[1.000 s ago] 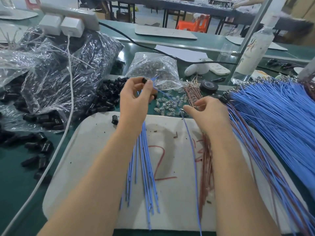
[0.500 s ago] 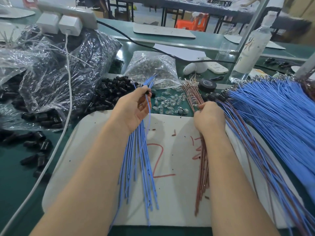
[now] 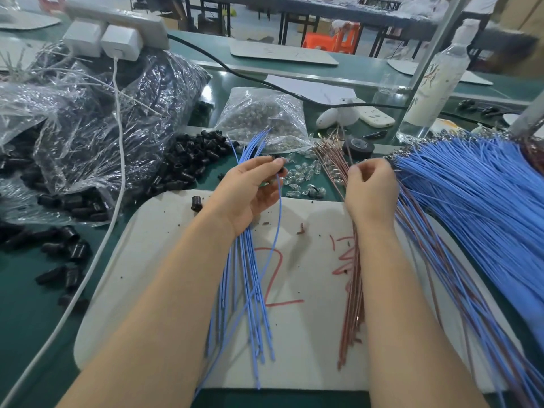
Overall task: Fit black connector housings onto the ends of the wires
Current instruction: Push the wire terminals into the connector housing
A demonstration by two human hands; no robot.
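My left hand (image 3: 250, 189) grips a bundle of blue wires (image 3: 250, 278) that trails down over the white mat (image 3: 294, 348), and its thumb and fingertips pinch a small black connector housing (image 3: 281, 169). My right hand (image 3: 371, 189) is curled over the brown wires (image 3: 353, 304) and pinches their top ends. A heap of black housings (image 3: 188, 160) lies left of my left hand. One loose housing (image 3: 196, 204) sits on the mat's top left corner.
A big fan of blue wires (image 3: 471, 201) covers the right side. Plastic bags (image 3: 88, 128) of black parts lie at left, crossed by a white cable (image 3: 117, 136). Behind are a bag of clear bulbs (image 3: 262, 119), loose bulbs (image 3: 303, 178), a tape roll (image 3: 359, 147) and a bottle (image 3: 435, 81).
My left hand dropped from its raised position and now holds the blue bundle lower, with a housing at its fingertips. My right hand shifted onto the brown wire ends.
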